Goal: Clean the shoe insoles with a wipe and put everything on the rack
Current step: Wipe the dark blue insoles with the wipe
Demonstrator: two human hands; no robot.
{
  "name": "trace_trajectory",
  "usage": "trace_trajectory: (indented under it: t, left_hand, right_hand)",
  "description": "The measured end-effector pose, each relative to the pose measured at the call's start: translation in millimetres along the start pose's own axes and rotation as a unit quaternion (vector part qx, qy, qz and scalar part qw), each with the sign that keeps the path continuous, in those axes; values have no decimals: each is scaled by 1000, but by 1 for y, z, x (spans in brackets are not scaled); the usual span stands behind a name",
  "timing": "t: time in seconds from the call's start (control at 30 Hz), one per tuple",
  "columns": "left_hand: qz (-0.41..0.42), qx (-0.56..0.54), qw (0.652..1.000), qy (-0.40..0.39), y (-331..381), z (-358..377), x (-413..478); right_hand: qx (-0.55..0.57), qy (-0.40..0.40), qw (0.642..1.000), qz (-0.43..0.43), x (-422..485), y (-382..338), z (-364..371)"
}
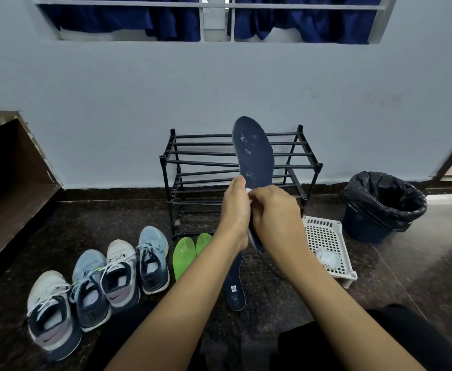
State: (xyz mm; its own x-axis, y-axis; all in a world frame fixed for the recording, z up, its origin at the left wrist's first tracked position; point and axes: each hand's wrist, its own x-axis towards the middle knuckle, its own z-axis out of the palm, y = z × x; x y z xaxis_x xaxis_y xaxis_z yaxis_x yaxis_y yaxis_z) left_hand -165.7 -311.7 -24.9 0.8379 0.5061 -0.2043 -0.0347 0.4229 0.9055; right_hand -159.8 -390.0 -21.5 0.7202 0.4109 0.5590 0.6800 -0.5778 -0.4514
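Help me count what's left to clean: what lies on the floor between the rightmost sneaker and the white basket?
In the head view, two green insoles lie side by side, then a navy insole lies flat, its far end hidden.

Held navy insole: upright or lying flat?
Upright: the navy insole points toe-up before the rack, left hand gripping its lower half, right hand pinching a white wipe against it.
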Motion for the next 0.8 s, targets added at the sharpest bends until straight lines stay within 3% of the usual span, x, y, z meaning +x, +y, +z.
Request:
trace_trajectory:
  t: [0.2, 0.4, 0.57, 0.8]
  left_hand:
    - [3, 6, 1000, 3, -1, 4, -1]
    - [-3, -13, 1000, 15, 2, 1, 2]
    - [14, 30, 999, -7, -10, 4, 8]
    - [10, 9, 1000, -15, -7, -4, 8]
  right_hand:
    - [-1, 50, 999, 13, 11, 3, -1]
    - [1, 16, 1000, -8, 2, -3, 3]
    - [25, 63, 997, 48, 19, 9, -11]
    - [14, 11, 1000, 8, 2, 1, -2]
